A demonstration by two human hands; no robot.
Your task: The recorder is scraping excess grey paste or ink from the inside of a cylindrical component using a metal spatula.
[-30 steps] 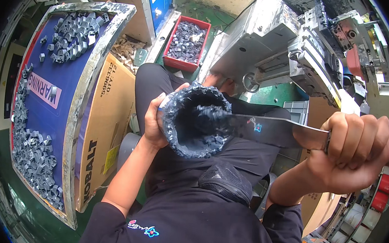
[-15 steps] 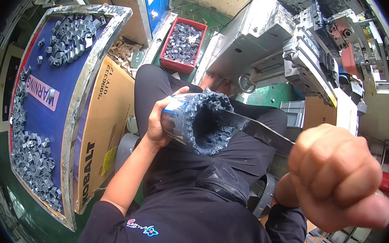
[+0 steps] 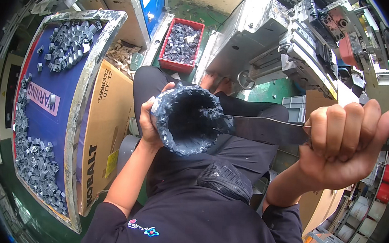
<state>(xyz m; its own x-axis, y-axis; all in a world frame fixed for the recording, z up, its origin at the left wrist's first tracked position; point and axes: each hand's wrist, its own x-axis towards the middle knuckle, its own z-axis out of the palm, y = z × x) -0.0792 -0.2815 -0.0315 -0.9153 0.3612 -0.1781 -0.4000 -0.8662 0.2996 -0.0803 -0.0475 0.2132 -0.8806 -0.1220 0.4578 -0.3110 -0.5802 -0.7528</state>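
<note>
My left hand grips a dark grey hollow plastic part, a short tube with a ragged rim, held over my lap with its open mouth facing me. In my right hand, raised at the right, is a long flat metal blade. The fist is closed around the handle end. The blade's tip touches the right inner rim of the tube. I am seated, with black trousers and a black shirt below the hands.
A blue tray with several small grey parts lies at the left, beside a cardboard box. A red bin of grey parts sits ahead on the green floor. A grey metal machine fills the upper right.
My right hand has drawn back to the right and down from close to the camera. The blade tip stays at the tube's rim, and the tube has turned slightly in my left hand.
</note>
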